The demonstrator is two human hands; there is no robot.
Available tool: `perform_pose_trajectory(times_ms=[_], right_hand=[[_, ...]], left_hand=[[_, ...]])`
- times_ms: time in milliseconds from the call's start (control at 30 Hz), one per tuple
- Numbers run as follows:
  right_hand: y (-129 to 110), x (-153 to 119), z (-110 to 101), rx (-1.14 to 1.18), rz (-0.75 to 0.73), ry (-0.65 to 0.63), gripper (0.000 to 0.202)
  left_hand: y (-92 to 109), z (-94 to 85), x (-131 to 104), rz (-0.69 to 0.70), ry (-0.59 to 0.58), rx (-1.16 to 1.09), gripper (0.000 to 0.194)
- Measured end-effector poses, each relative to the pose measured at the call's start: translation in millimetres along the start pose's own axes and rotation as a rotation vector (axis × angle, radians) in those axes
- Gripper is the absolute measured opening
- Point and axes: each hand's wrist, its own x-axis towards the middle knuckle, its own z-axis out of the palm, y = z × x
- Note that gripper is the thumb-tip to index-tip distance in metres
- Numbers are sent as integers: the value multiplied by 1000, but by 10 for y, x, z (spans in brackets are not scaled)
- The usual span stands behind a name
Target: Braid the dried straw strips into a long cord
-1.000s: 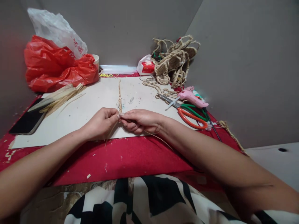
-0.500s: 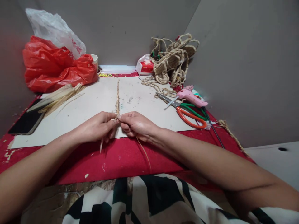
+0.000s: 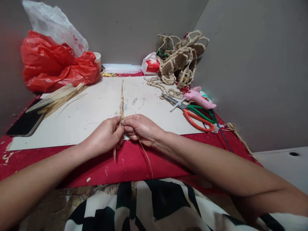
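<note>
A thin tan braided cord (image 3: 122, 101) lies straight away from me on the white board (image 3: 101, 102). Its near end is pinched between the fingertips of my left hand (image 3: 109, 133) and my right hand (image 3: 141, 126), which meet there. Below my left hand a short pale strand (image 3: 115, 154) pokes down. A longer thin strand (image 3: 146, 155) trails from under my right hand over the red cloth (image 3: 130, 170). The fingers partly hide the braid's end.
At left are dried husk strips (image 3: 60, 98), a black phone (image 3: 26, 123) and a red plastic bag (image 3: 55, 64). To the right lie scissors (image 3: 196, 117), a pink glue gun (image 3: 198, 98) and a heap of braided rope (image 3: 179, 61). Behind stand a tissue pack (image 3: 151, 64) and clear sticks (image 3: 120, 68).
My left hand has turned and closed in nearer to my right hand, and the short strand below it has swung right. My right hand keeps its pinch. The view has shifted slightly.
</note>
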Motion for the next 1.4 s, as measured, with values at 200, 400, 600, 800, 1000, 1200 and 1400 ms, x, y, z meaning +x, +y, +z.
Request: perform_pose_trajectory(times_ms=[200,400,600,800,1000,1200,1400], right_hand=[[-29,-11,-5,60,24,-13,24],[-58,-14,-40,79,58,-80,19],[-104,-15,-65,38,84,-125,17],[-158,3,-174,-139,123,-172,15],[-197,2,-258,-675,-76,-130,18],[-234,-39,-172,-1046,-266,-25,21],[-304,-120,-154,-1178,-255,-39,21]], left_hand=[[48,-189,11,-141,-153,-83,25],[-29,-365,113,-18,213,94,24],[-109,-170,158,-99,-9,-302,18],[-140,-157,187,-80,0,-253,18],[-98,-176,175,-98,20,-68,22],[-73,-145,180,-131,-7,-200,22],[-109,-126,202,-150,19,-255,22]])
